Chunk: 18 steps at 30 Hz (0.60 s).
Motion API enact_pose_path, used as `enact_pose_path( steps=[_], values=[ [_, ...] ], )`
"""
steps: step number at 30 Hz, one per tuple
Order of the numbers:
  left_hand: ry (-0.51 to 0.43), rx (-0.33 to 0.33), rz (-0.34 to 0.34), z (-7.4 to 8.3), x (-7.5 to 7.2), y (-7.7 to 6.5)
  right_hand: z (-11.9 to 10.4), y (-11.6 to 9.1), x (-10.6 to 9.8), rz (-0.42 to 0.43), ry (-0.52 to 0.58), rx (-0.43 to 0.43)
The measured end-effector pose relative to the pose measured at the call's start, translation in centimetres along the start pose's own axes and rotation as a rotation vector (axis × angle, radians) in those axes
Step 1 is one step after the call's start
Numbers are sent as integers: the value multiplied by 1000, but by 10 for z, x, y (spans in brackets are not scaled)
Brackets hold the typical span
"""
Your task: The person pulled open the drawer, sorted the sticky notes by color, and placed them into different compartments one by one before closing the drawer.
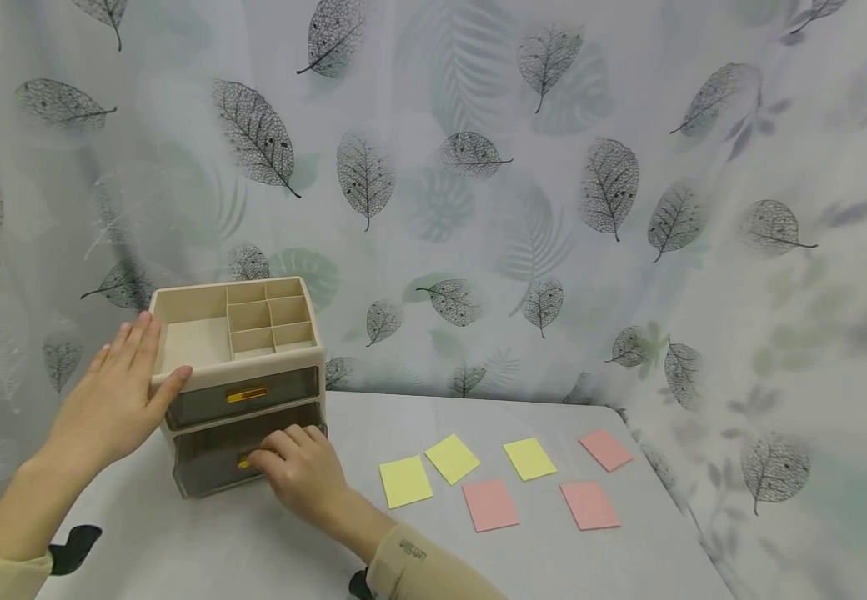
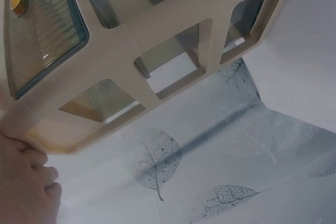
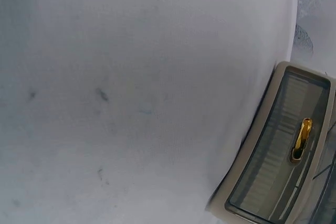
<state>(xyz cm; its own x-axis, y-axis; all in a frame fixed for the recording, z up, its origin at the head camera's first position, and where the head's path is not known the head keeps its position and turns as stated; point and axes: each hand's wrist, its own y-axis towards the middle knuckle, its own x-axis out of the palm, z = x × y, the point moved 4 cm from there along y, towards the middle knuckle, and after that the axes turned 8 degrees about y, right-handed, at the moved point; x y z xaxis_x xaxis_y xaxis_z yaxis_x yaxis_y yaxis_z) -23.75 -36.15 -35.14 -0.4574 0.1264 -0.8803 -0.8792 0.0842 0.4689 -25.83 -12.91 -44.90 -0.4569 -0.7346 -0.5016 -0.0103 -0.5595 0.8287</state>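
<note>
A cream desktop drawer organizer (image 1: 216, 367) stands on the left part of the table, with open compartments on top. My left hand (image 1: 114, 392) rests on its upper left edge, fingers straight along the side and thumb at the front. In the left wrist view, part of that left hand (image 2: 26, 187) shows beside the organizer's side wall (image 2: 126, 45). My right hand (image 1: 302, 471) pinches the gold handle (image 1: 244, 461) of the lower, smoky drawer (image 1: 208, 462) and partly covers its front. The upper drawer (image 1: 201, 406) is shut. The right wrist view does not show my right hand.
Three yellow sticky notes (image 1: 406, 482) and three pink sticky notes (image 1: 490, 505) lie spread on the white table (image 1: 523, 567), right of the organizer. A leaf-patterned curtain (image 1: 433, 208) hangs behind the table and along its sides.
</note>
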Motion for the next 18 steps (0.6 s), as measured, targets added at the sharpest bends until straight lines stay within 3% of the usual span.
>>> enact_pose_path(
  steps=[18],
  values=[
    [2, 3, -9, -2, 3, 1, -16, -9, -27, -30, 9, -68]
  ],
)
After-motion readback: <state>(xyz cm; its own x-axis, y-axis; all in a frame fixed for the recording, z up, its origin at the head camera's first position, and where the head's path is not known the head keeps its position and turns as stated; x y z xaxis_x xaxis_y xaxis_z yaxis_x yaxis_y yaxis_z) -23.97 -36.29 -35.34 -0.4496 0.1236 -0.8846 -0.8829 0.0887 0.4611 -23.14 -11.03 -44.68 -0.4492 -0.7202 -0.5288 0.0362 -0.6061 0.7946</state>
